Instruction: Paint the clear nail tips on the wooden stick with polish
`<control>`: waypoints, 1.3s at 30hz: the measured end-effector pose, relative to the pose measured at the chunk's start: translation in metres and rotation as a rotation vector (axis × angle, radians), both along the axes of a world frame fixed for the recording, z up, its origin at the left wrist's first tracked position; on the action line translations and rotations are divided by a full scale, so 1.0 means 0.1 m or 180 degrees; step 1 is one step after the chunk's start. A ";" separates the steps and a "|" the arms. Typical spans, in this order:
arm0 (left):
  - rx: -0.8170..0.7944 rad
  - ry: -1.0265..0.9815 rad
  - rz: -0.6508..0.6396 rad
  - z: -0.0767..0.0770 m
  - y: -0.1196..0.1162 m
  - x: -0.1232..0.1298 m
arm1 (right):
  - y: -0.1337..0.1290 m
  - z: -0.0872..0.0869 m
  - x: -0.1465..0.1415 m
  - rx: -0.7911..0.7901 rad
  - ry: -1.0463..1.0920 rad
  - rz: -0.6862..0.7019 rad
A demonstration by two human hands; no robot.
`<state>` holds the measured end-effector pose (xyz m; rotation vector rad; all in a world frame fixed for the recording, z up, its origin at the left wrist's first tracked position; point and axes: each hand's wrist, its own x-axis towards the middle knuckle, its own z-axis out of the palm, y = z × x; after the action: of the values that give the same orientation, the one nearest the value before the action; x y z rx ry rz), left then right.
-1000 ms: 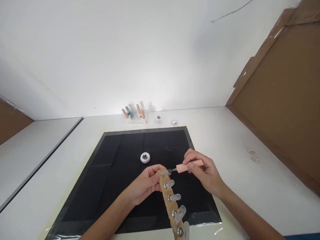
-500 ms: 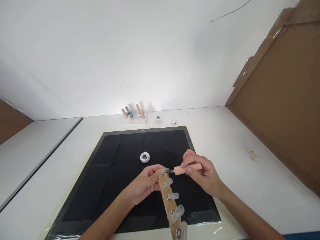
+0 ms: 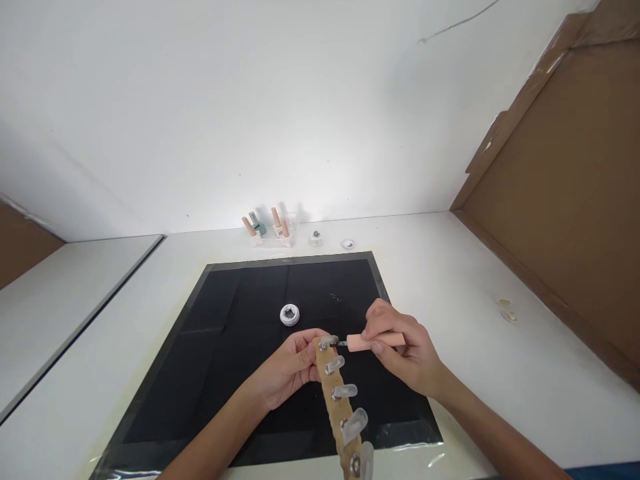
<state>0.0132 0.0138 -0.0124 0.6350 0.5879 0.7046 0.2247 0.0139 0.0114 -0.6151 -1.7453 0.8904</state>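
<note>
My left hand (image 3: 295, 367) is closed around the far end of a tan nail-tip display stand (image 3: 331, 400), which slants toward me. Several clear nail tips (image 3: 345, 391) stick out from its right side on metal mounts. Between the thumb and fingers of my right hand (image 3: 407, 347) is a nail polish brush (image 3: 363, 343) with a peach cap handle. Its dark bristle end touches or nearly touches the farthest nail tip, close to my left fingertips. A small round white pot (image 3: 289, 315) with dark contents sits open on the black mat (image 3: 250, 293) beyond my left hand.
Along the back stand several nail polish bottles (image 3: 279, 227) in a clear holder, an uncapped bottle (image 3: 316, 239) and a small round lid (image 3: 347, 244). Two small cream pieces (image 3: 507, 310) lie at right. Cardboard (image 3: 560, 193) borders the right side; a white wall (image 3: 300, 120) rises behind.
The brush has shifted very slightly left along the farthest nail tip. The display stand has moved a touch left and up; both hands keep their holds.
</note>
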 end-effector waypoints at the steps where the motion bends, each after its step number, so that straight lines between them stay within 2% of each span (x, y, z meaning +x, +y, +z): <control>1: -0.0001 -0.0011 0.0009 -0.01 0.00 0.00 | 0.00 -0.01 0.00 -0.0027 0.0029 -0.0041; 5: 0.0000 -0.0051 0.0053 -0.02 0.00 -0.02 | 0.01 -0.02 0.02 -0.0183 0.0175 -0.0134; 13: -0.0053 -0.0018 0.0080 -0.01 0.00 -0.02 | -0.01 0.03 0.01 -0.0121 0.0120 0.0130; 20: 0.0070 0.0040 0.0013 -0.04 0.00 -0.04 | 0.05 -0.05 0.04 -0.0652 0.0560 -0.0210; 27: 0.0094 -0.0010 0.0094 -0.02 0.00 -0.03 | 0.04 -0.09 0.06 -0.0989 0.0816 0.0336; 34: 0.0098 -0.0106 0.0472 0.02 0.01 -0.02 | 0.05 -0.05 0.08 -0.1527 0.0781 0.0391; 39: 0.0134 -0.0062 0.0451 0.04 0.00 -0.01 | 0.05 0.00 0.06 -0.1526 0.0615 0.0302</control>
<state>0.0124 0.0142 -0.0084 0.6292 0.6055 0.8570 0.2309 0.0193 0.0111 -0.7297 -1.4005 1.4064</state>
